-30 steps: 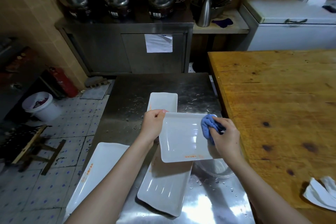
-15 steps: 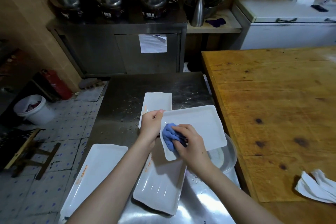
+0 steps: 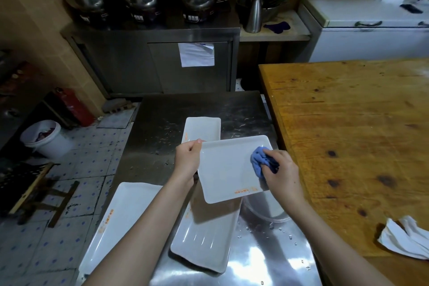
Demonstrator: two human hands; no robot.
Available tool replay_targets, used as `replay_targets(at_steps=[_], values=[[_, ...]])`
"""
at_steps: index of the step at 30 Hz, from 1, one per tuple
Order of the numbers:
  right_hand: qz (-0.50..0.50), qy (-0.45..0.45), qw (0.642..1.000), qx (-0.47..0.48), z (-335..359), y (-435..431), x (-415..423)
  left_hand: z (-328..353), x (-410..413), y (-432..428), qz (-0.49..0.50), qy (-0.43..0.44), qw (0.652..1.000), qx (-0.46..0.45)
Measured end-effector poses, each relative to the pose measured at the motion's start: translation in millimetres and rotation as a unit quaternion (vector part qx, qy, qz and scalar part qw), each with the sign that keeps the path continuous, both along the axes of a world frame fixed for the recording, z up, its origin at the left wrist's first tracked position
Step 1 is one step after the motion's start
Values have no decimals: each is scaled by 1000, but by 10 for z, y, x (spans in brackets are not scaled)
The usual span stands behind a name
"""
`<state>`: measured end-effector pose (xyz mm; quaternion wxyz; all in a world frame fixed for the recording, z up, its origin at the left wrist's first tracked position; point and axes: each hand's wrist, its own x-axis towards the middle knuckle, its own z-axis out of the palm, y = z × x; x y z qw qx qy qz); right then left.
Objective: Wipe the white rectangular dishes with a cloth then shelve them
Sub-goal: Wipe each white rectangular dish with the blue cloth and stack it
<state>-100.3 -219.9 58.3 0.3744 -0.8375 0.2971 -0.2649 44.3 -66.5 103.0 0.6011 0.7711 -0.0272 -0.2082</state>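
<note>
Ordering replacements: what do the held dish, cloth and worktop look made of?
The held dish looks glossy white, perhaps melamine or glazed ceramic: smooth sheen. The cloth is soft blue fabric, crumpled. The worktop is probably stainless steel: bright reflections.

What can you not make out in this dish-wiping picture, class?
Head view only.
Orange print on the held dish: too small and blurred to read.
Clear bowl: mostly covered by that dish.
Right hand: fingertips hidden in the blue cloth.
Left dish: near end behind the left forearm.
</note>
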Motion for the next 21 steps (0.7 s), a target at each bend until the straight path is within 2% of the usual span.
replay_targets(at_steps=[7,13,15,21], values=[[139,-44,989,-3,-25,601,109,-25,-27,-108,48,17,999,-15],[229,-29,972,-37,-45,725,127,-47,-47,-104,71,20,997,-5],[227,-28,973,-41,-69,646,112,-51,-46,-111,67,18,998,-6],[138,-29,989,-38,-144,270,24,-63,11,-105,55,-4,998,-2]])
